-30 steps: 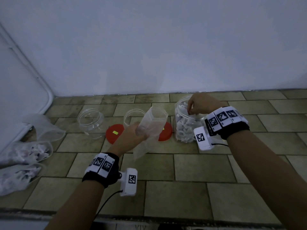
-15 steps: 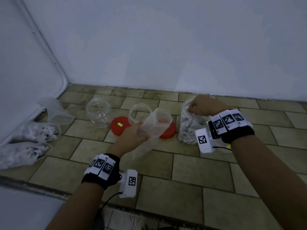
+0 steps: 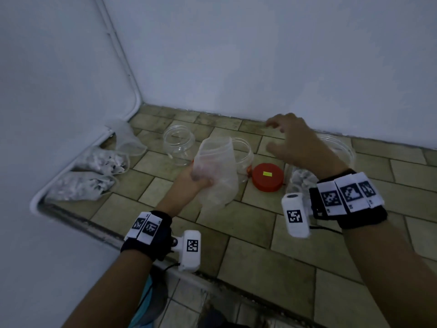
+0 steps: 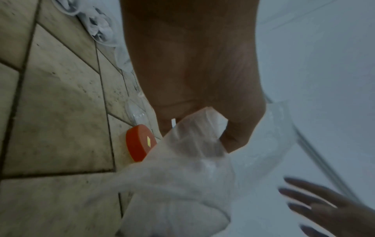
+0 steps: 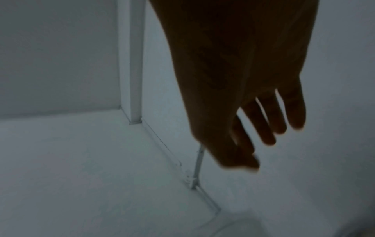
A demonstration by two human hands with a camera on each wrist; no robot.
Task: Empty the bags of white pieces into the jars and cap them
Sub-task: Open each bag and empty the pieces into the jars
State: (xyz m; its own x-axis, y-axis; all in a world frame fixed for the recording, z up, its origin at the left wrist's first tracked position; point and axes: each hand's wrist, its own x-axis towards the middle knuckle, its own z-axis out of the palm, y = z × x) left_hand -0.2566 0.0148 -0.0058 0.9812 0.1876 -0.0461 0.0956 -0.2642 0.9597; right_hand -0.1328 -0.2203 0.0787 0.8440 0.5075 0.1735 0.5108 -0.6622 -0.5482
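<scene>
My left hand point(image 3: 198, 179) grips an empty clear plastic bag point(image 3: 218, 171) above the tiled floor; in the left wrist view the bag point(image 4: 192, 176) hangs crumpled from the curled fingers. My right hand point(image 3: 290, 140) hovers with fingers spread, holding nothing, above and left of the jar filled with white pieces point(image 3: 305, 179), which the wrist partly hides. In the right wrist view the fingers point(image 5: 267, 125) point loosely at the white wall. Two empty clear jars point(image 3: 178, 144) point(image 3: 243, 155) stand behind the bag. A red lid point(image 3: 267, 177) with a yellow sticker lies flat on the floor; another red lid peeks out by the bag.
Two full bags of white pieces point(image 3: 104, 159) point(image 3: 80, 187) lie at the left by a white curved frame point(image 3: 71, 166). An empty bag point(image 3: 127, 138) lies in the corner. White walls close the back and left. Bare tiles point(image 3: 283, 268) spread in front.
My right hand has lifted off the filled jar's mouth and spread its fingers, moving left. The view has swung left toward the corner. My left hand still holds the empty bag.
</scene>
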